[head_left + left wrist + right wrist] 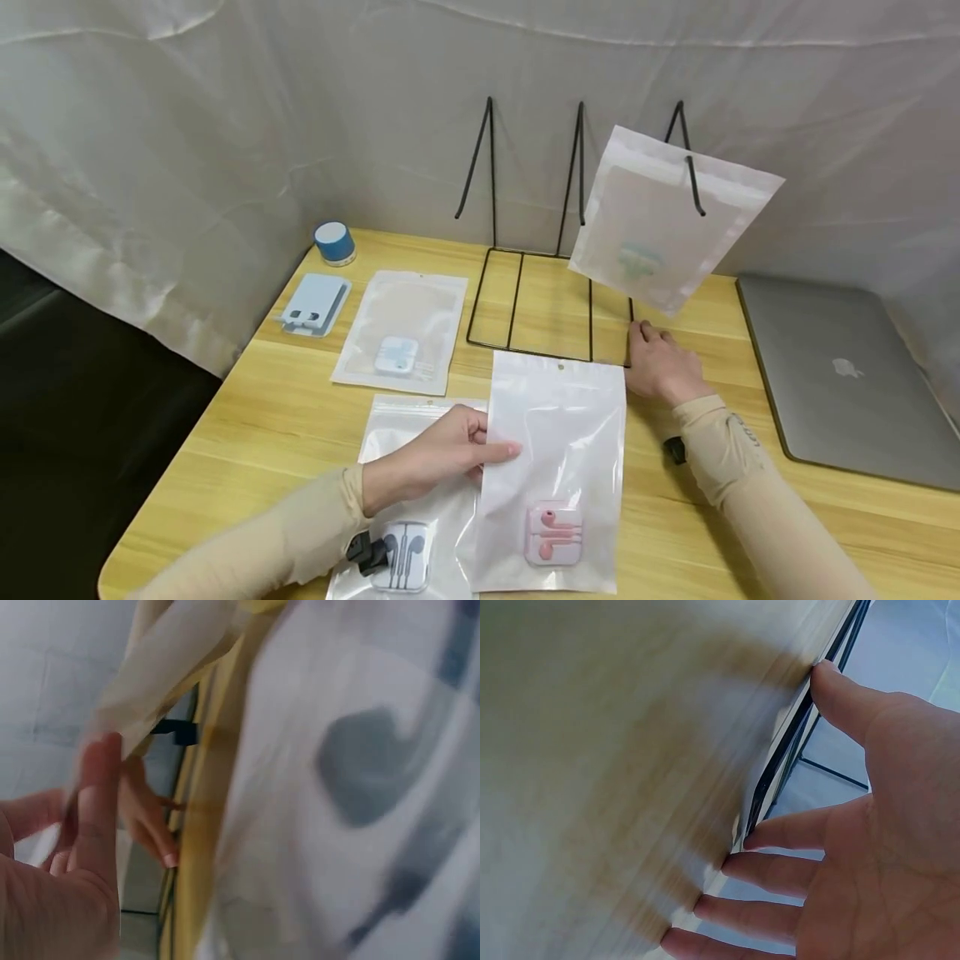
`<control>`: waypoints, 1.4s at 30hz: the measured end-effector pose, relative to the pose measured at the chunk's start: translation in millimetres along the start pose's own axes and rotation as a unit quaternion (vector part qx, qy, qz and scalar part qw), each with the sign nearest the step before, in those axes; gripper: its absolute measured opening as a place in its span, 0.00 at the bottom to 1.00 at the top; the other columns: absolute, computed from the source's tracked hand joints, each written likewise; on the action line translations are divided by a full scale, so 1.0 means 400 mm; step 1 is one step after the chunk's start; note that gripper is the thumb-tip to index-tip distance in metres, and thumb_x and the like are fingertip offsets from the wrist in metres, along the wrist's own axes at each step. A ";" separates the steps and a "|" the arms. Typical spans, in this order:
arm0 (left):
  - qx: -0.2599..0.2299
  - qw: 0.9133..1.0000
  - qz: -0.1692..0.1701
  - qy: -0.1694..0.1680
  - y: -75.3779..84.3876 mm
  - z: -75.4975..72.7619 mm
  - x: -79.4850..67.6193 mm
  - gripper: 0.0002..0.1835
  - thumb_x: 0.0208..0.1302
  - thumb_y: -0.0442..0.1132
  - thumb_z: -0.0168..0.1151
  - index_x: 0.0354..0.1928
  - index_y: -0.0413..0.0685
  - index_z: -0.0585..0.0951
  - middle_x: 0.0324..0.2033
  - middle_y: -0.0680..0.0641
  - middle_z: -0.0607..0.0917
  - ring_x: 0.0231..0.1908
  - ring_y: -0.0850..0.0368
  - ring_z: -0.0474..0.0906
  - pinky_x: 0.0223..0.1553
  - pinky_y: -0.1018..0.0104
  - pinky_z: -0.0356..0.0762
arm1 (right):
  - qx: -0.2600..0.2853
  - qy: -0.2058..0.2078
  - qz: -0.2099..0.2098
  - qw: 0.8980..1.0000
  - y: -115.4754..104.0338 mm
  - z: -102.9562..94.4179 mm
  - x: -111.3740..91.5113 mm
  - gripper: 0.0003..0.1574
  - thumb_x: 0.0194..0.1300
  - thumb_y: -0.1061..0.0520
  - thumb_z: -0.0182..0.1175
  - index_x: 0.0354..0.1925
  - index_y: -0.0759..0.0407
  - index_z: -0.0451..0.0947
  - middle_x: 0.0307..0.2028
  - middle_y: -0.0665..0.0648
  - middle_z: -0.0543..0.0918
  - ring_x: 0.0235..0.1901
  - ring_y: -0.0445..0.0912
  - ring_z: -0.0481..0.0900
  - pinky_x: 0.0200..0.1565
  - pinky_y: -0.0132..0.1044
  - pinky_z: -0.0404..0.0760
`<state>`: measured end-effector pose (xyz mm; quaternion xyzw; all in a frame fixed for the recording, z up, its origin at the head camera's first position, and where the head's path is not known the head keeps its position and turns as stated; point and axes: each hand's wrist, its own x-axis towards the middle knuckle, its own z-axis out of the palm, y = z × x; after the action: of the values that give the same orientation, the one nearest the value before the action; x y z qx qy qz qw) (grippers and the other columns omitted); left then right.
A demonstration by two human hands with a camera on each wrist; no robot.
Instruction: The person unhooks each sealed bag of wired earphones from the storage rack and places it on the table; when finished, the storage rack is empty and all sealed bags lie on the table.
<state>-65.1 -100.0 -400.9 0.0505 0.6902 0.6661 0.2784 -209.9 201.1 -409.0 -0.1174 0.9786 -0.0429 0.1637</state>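
The wire rack [516, 302] was seated on the wooden table [240, 454], with its base wires laid flat and its three hooks [472, 162] raised at the rear. The pink-earphone bag [555, 442] was positioned directly in front of the rack. In the head view, its upper edge was aligned closely with the front base wire; whether contact was made could not be told. The left edge of this bag was pinched between the thumb and fingers of the left hand [442, 454]. The front right corner of the rack was touched by the right hand [663, 362], whose thumb was set against the wire and whose fingers were spread apart.

Open room was afforded by a strip of bare wood between the rack and the closed laptop [840, 375] to its right, and by bare wood far to its front left, bounded by the table's rounded edge. The left and middle hooks were exposed; the right hook was obstructed by a tilted hanging bag [667, 221].

A dark-earphone bag [450, 510] was placed front left of the rack, partly covered by the pinched bag. To the rack's left, a flat white bag [408, 312], a pale blue device [318, 298] and a blue cylinder [334, 243] were arranged. Behind the rack, space was limited by a grey curtain [375, 125].
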 end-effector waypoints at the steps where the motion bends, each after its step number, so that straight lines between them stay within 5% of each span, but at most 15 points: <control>1: 0.002 1.000 -0.007 0.003 -0.006 0.002 0.001 0.07 0.64 0.35 0.67 0.37 0.35 0.84 0.22 0.46 0.86 0.21 0.59 0.81 0.27 0.64 0.82 | 0.001 0.005 0.000 1.000 -0.001 0.002 0.000 0.67 0.64 0.21 0.46 0.74 0.72 0.45 0.72 0.75 0.51 0.68 0.73 0.52 0.49 0.72 0.69; 8: -0.061 0.997 -0.043 -0.035 -0.026 0.014 0.011 0.10 0.68 0.27 0.55 0.27 0.39 0.69 0.25 0.41 0.83 0.30 0.46 0.86 0.36 0.56 0.84 | -0.002 0.031 -0.007 1.000 -0.004 0.008 -0.001 0.65 0.65 0.21 0.45 0.73 0.73 0.49 0.70 0.76 0.56 0.65 0.73 0.58 0.44 0.70 0.73; 12: -0.107 0.990 -0.063 -0.067 -0.023 0.024 0.020 0.04 0.70 0.26 0.49 0.35 0.32 0.71 0.32 0.33 0.85 0.36 0.42 0.85 0.39 0.53 0.84 | -0.002 0.029 -0.007 1.000 -0.004 0.008 -0.001 0.66 0.65 0.21 0.44 0.73 0.73 0.49 0.70 0.76 0.56 0.65 0.73 0.58 0.43 0.71 0.73; 23: -0.109 0.987 -0.099 -0.058 -0.016 0.022 0.012 0.12 0.72 0.32 0.52 0.49 0.27 0.72 0.38 0.32 0.81 0.35 0.43 0.84 0.40 0.53 0.84 | -0.005 0.028 -0.007 1.000 -0.005 0.009 0.003 0.66 0.65 0.20 0.43 0.73 0.73 0.49 0.70 0.76 0.56 0.65 0.72 0.58 0.42 0.70 0.74; 29: -0.050 0.992 -0.094 -0.064 -0.006 0.007 -0.006 0.17 0.73 0.34 0.52 0.55 0.25 0.72 0.43 0.35 0.82 0.40 0.39 0.84 0.39 0.56 0.84 | -0.007 0.024 -0.006 1.000 -0.004 0.009 0.001 0.66 0.65 0.20 0.44 0.73 0.74 0.49 0.70 0.76 0.56 0.64 0.73 0.59 0.42 0.70 0.74; 37: 0.025 0.993 -0.076 -0.088 0.018 -0.011 -0.031 0.14 0.72 0.33 0.52 0.49 0.27 0.78 0.39 0.37 0.85 0.38 0.40 0.85 0.36 0.58 0.85 | -0.003 0.024 -0.007 1.000 0.000 0.010 0.000 0.67 0.64 0.19 0.43 0.73 0.74 0.48 0.70 0.76 0.55 0.65 0.73 0.58 0.44 0.71 0.73; 40: 0.104 0.989 -0.037 -0.094 0.037 -0.022 -0.029 0.13 0.72 0.36 0.54 0.48 0.31 0.80 0.36 0.41 0.86 0.36 0.44 0.85 0.35 0.60 0.84 | -0.003 0.023 -0.007 1.000 0.002 0.010 0.001 0.68 0.64 0.19 0.43 0.73 0.74 0.48 0.70 0.76 0.55 0.65 0.73 0.57 0.43 0.71 0.73; 42: 0.188 0.978 0.013 -0.092 0.057 -0.035 -0.017 0.13 0.72 0.37 0.55 0.49 0.34 0.82 0.36 0.43 0.87 0.36 0.49 0.85 0.36 0.64 0.83 | -0.002 0.022 -0.007 1.000 0.002 0.009 0.001 0.68 0.64 0.19 0.43 0.73 0.74 0.48 0.70 0.76 0.55 0.65 0.73 0.57 0.43 0.71 0.73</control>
<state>-72.6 -113.1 -377.9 0.1722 0.7737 0.5202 0.3180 -209.2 201.6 -412.7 -0.1233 0.9812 -0.0441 0.1418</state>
